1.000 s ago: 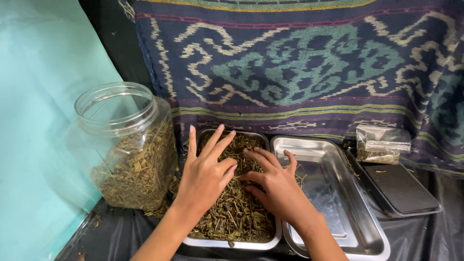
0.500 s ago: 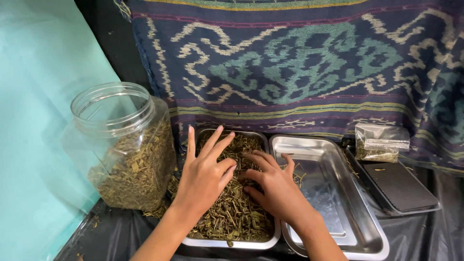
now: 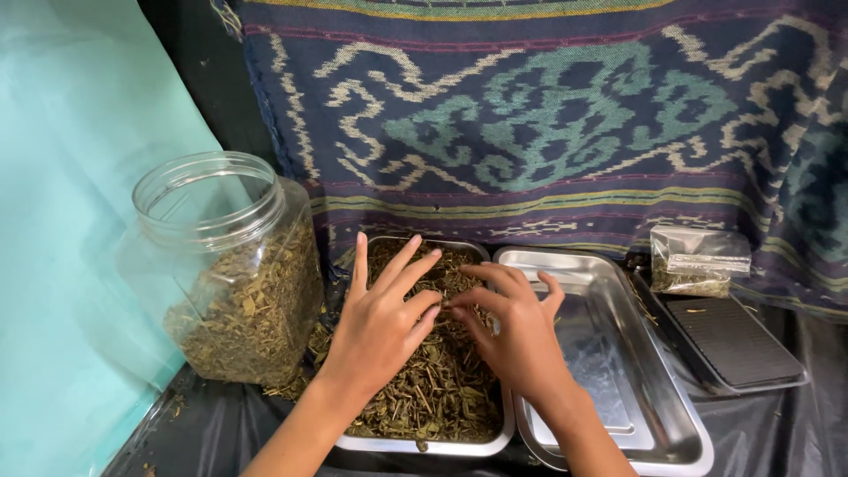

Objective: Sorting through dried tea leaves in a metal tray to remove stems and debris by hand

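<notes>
Patterned woven cloth behind, black sheet underneath. Left hand and right hand rest on dried herb pieces in the steel tray, fingers spread/loosely curled; whether anything is pinched, cannot tell. Herbs prob. light, brittle, loose: best taken in small pinches from above. Empty tray at right, clear jar at left.

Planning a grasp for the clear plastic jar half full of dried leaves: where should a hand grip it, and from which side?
Probably best at the threaded neck of the clear plastic jar, from above: it stands upright, lid off, and the neck is narrower than the wide body. The metal tray of dried herbs crowds its right side.
</notes>
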